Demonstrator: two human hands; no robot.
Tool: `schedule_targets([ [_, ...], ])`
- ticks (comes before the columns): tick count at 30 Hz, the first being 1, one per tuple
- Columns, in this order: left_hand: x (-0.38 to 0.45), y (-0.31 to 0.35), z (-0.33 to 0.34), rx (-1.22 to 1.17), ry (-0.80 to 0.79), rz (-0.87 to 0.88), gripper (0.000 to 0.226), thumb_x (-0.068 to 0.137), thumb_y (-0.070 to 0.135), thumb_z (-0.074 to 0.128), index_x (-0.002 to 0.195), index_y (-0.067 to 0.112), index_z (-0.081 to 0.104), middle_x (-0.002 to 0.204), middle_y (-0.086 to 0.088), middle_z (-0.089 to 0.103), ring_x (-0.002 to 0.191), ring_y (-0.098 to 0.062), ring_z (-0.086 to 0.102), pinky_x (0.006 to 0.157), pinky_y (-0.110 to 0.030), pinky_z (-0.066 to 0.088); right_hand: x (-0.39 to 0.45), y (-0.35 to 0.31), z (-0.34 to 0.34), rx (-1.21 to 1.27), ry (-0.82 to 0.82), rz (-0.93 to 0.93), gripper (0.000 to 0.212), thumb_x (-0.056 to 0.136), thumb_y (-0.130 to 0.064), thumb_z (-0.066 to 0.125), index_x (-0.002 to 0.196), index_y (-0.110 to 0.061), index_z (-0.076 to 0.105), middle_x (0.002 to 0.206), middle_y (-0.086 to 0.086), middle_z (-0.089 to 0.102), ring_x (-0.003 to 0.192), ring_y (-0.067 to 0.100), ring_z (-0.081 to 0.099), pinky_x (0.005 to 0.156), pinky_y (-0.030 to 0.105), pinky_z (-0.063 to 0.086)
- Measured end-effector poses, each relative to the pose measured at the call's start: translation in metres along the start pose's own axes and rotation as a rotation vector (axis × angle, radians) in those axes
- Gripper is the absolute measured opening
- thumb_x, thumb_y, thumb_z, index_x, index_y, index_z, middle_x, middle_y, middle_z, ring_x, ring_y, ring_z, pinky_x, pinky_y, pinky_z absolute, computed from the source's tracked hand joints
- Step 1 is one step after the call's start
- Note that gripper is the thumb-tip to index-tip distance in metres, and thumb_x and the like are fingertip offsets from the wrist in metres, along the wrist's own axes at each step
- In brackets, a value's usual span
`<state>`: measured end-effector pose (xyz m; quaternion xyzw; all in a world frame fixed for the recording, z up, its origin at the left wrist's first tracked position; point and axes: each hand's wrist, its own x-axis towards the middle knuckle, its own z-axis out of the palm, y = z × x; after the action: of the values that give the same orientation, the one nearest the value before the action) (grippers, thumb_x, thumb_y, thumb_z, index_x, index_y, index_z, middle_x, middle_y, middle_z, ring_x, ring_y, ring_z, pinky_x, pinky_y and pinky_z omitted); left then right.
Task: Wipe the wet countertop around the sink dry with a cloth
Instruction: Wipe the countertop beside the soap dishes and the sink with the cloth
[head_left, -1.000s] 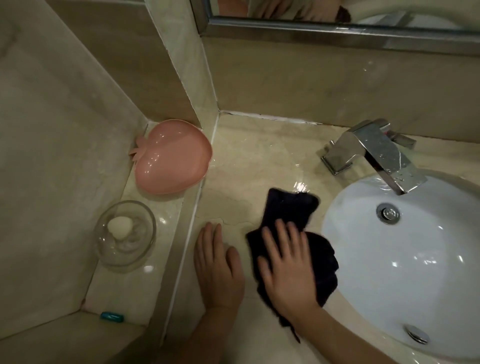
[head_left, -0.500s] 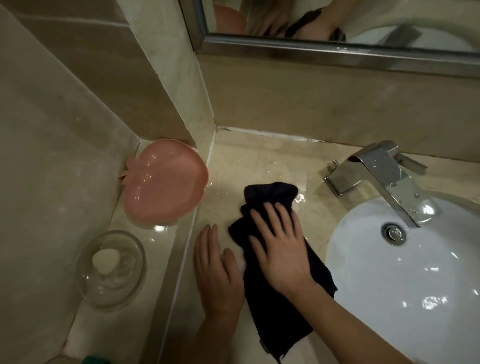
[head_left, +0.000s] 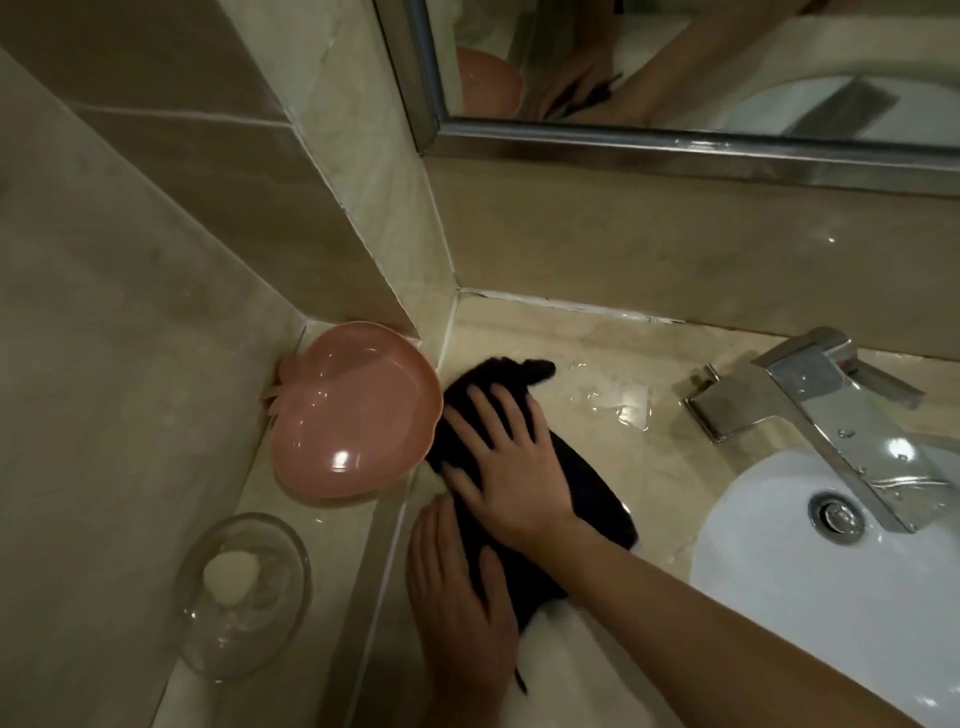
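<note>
Hands flat on a dark cloth (head_left: 524, 467) beside the white sink (head_left: 831, 587).

Right hand (head_left: 506, 457) presses it with fingers spread; left hand (head_left: 457, 592) lies open, flat on the marble countertop (head_left: 597, 364), touching the cloth's near edge. Water pools near the chrome faucet (head_left: 831, 410). Pink apple-shaped dish (head_left: 353, 410) and glass soap dish (head_left: 241, 597) sit left. No writing readable.
</note>
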<state>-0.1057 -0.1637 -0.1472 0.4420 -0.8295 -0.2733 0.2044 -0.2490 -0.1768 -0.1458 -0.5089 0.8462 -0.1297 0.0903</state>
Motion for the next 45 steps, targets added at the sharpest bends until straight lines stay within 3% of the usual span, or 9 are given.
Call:
schedule_targets([
  [9, 0.000, -0.007, 0.006, -0.015, 0.059, 0.017, 0.056, 0.093, 0.027, 0.042, 0.142, 0.002, 0.050, 0.143, -0.014, 0.055, 0.132, -0.030, 0.050, 0.107, -0.043, 0.040, 0.069, 0.035, -0.013, 0.003, 0.164, 0.293, 0.058, 0.097, -0.042, 0.037, 0.150, -0.018, 0.044, 0.157, 0.011, 0.040, 0.147, 0.032, 0.029, 0.122, 0.054, 0.015],
  [16, -0.001, -0.003, 0.001, 0.017, 0.005, -0.021, 0.058, 0.094, 0.033, 0.041, 0.146, 0.008, 0.048, 0.149, -0.009, 0.051, 0.137, -0.027, 0.046, 0.111, -0.042, 0.036, -0.011, 0.087, -0.027, -0.031, 0.276, 0.569, 0.059, 0.100, -0.037, 0.033, 0.153, -0.010, 0.038, 0.158, 0.015, 0.036, 0.149, 0.032, 0.026, 0.124, 0.049, 0.013],
  [20, -0.002, 0.000, -0.001, 0.010, -0.016, -0.048, 0.056, 0.096, 0.034, 0.038, 0.148, 0.014, 0.045, 0.152, -0.006, 0.047, 0.139, -0.023, 0.043, 0.111, -0.040, 0.034, -0.070, 0.074, -0.025, -0.020, 0.265, 0.528, 0.056, 0.102, -0.032, 0.033, 0.152, -0.007, 0.038, 0.158, 0.015, 0.036, 0.148, 0.031, 0.028, 0.124, 0.046, 0.017],
  [24, -0.001, 0.002, -0.002, 0.011, -0.029, -0.049, 0.057, 0.095, 0.033, 0.037, 0.147, 0.014, 0.046, 0.152, -0.006, 0.047, 0.140, -0.024, 0.043, 0.112, -0.043, 0.036, -0.094, 0.043, -0.030, 0.148, 0.252, 0.481, 0.049, 0.098, -0.033, 0.043, 0.142, -0.013, 0.051, 0.139, 0.008, 0.055, 0.121, 0.032, 0.052, 0.098, 0.044, 0.046],
  [27, 0.000, 0.002, -0.002, 0.012, -0.017, -0.060, 0.056, 0.095, 0.031, 0.038, 0.145, 0.010, 0.049, 0.150, -0.007, 0.049, 0.139, -0.025, 0.044, 0.114, -0.042, 0.034, -0.082, 0.017, -0.042, 0.375, 0.176, 0.332, 0.050, 0.097, -0.033, 0.052, 0.146, -0.023, 0.046, 0.133, -0.002, 0.055, 0.115, 0.021, 0.053, 0.079, 0.034, 0.054],
  [30, -0.001, 0.002, -0.001, 0.006, -0.008, -0.048, 0.053, 0.098, 0.032, 0.037, 0.143, 0.008, 0.051, 0.148, -0.010, 0.052, 0.138, -0.026, 0.045, 0.113, -0.038, 0.033, -0.062, 0.002, -0.049, 0.447, 0.176, 0.253, 0.058, 0.097, -0.047, 0.051, 0.150, -0.028, 0.040, 0.144, -0.007, 0.046, 0.128, 0.013, 0.043, 0.092, 0.028, 0.048],
  [33, -0.001, 0.002, -0.001, 0.007, -0.005, -0.047, 0.052, 0.100, 0.033, 0.036, 0.142, 0.008, 0.052, 0.147, -0.009, 0.053, 0.138, -0.024, 0.045, 0.112, -0.041, 0.036, -0.054, 0.007, -0.036, 0.169, 0.107, 0.121, 0.061, 0.100, -0.053, 0.043, 0.154, -0.026, 0.037, 0.162, 0.000, 0.028, 0.149, 0.024, 0.024, 0.121, 0.045, 0.021],
  [38, 0.000, 0.002, -0.001, 0.021, 0.006, -0.042, 0.051, 0.100, 0.031, 0.036, 0.141, 0.006, 0.052, 0.147, -0.010, 0.053, 0.137, -0.026, 0.047, 0.110, -0.048, 0.041, -0.039, 0.018, -0.007, 0.043, -0.033, -0.245, 0.054, 0.106, -0.045, 0.033, 0.157, -0.027, 0.031, 0.165, 0.004, 0.026, 0.152, 0.030, 0.019, 0.123, 0.050, 0.011],
  [45, 0.002, 0.001, 0.001, -0.013, 0.055, -0.026, 0.051, 0.096, 0.027, 0.038, 0.139, 0.003, 0.054, 0.141, -0.014, 0.056, 0.131, -0.031, 0.051, 0.109, -0.037, 0.036, 0.051, -0.001, -0.003, 0.138, 0.066, 0.036, 0.053, 0.102, -0.037, 0.034, 0.151, -0.019, 0.041, 0.161, 0.007, 0.032, 0.151, 0.029, 0.021, 0.125, 0.046, 0.007],
])
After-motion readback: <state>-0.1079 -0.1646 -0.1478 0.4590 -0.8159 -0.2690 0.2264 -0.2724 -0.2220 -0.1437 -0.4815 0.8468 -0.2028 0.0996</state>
